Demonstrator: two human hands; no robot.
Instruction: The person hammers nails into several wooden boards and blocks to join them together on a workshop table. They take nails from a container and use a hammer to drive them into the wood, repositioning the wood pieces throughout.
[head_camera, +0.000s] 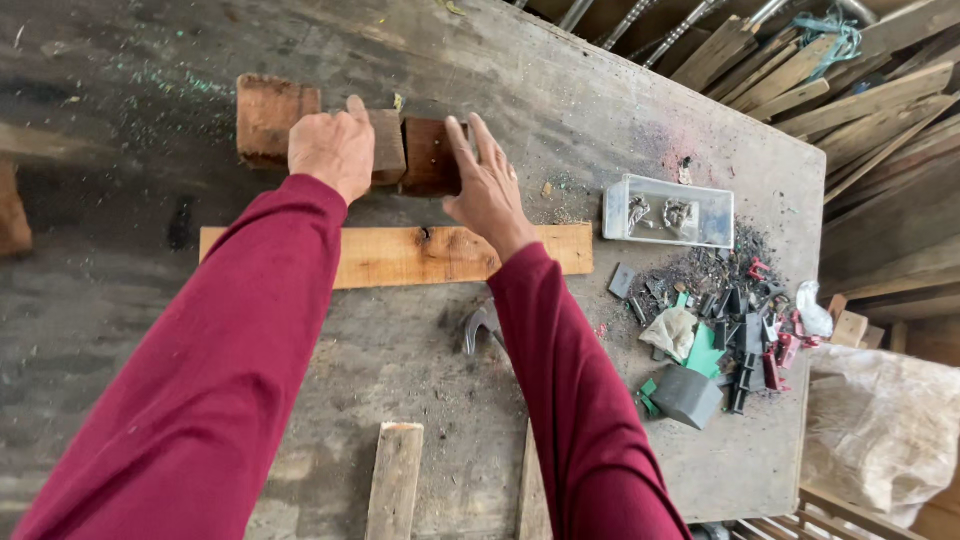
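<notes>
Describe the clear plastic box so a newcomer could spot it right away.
On the worn wooden table, look right of the long pale plank, just above the heap of small dark and red parts. The clear box sits there, holding bits of metal. It is the only see-through thing on the table.

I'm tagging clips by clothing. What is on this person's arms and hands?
Both arms wear long, dark red sleeves reaching the wrists. The left hand and right hand are bare, without gloves. A ring may sit on a right finger, but it is too small to confirm.
</notes>
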